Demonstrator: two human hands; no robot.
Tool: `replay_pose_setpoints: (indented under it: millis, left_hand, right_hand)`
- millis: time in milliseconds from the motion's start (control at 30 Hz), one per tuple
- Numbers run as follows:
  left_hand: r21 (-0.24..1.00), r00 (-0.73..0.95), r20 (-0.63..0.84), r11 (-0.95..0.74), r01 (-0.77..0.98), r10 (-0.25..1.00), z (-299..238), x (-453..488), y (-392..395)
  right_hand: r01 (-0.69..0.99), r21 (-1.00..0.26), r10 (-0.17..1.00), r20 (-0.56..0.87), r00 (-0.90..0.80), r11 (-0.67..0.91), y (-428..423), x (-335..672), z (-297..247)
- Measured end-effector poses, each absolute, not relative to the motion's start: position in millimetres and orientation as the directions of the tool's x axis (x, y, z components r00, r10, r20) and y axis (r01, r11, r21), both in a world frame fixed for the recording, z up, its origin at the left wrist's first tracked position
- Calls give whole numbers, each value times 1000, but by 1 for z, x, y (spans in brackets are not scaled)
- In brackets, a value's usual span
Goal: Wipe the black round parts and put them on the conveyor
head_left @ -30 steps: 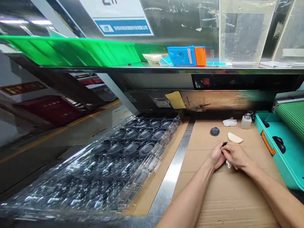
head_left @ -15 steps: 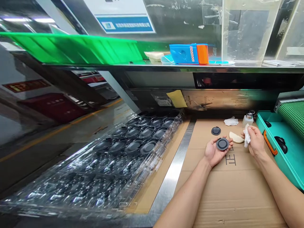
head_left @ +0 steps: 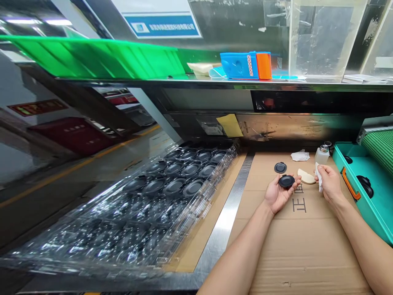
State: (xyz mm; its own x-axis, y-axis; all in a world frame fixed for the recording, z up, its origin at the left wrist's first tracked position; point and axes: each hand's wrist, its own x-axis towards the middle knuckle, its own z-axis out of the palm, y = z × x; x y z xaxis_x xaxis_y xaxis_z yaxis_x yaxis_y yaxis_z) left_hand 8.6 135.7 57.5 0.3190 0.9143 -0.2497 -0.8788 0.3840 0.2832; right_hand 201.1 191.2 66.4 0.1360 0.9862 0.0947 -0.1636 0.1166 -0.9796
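Note:
My left hand (head_left: 278,193) holds a round black disc (head_left: 286,181) at its fingertips, palm turned up, above the cardboard sheet (head_left: 294,246). A little to the right, my right hand (head_left: 328,182) is closed around a crumpled white cloth (head_left: 318,177). A second black disc (head_left: 280,167) lies flat on the cardboard just beyond the held one. Between the hands rests a beige wedge-shaped pad (head_left: 306,177).
A clear plastic tray (head_left: 147,209) with several black discs in pockets fills the left. A small bottle (head_left: 321,155) and another white cloth (head_left: 300,156) sit at the back. A teal bin (head_left: 365,186) with black parts stands at the right, under a green belt (head_left: 380,147).
My hands were together over the disc a second ago. They have parted: the right hand drew right with the cloth, the left lifted and tilted the disc.

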Motion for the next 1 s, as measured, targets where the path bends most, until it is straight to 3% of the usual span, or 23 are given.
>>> replay_pose_setpoints:
  millis: [133, 300, 400, 500, 667, 833, 1000]
  left_hand:
    - [283, 318, -250, 383, -879, 915, 59, 9, 135]
    - [373, 305, -193, 357, -856, 933, 56, 12, 137]
    - [423, 308, -149, 342, -839, 940, 51, 19, 138]
    - [448, 311, -119, 330, -831, 943, 46, 32, 135]
    - [466, 313, -80, 313, -828, 946, 45, 46, 130]
    - [456, 252, -181, 308, -835, 951, 43, 36, 133]
    - [436, 247, -162, 294, -851, 955, 39, 39, 135]
  right_hand:
    - [-90, -984, 983, 141, 122, 152, 188, 199, 67]
    - [162, -939, 947, 316, 59, 303, 174, 193, 73]
    - [378, -770, 849, 521, -95, 514, 159, 185, 76]
    - [441, -559, 706, 623, -336, 703, 147, 175, 71]
    - [527, -441, 669, 633, -390, 726, 141, 165, 58]
    - [469, -361, 592, 505, -628, 806, 140, 167, 59]
    - [713, -218, 683, 562, -466, 666, 143, 168, 56]
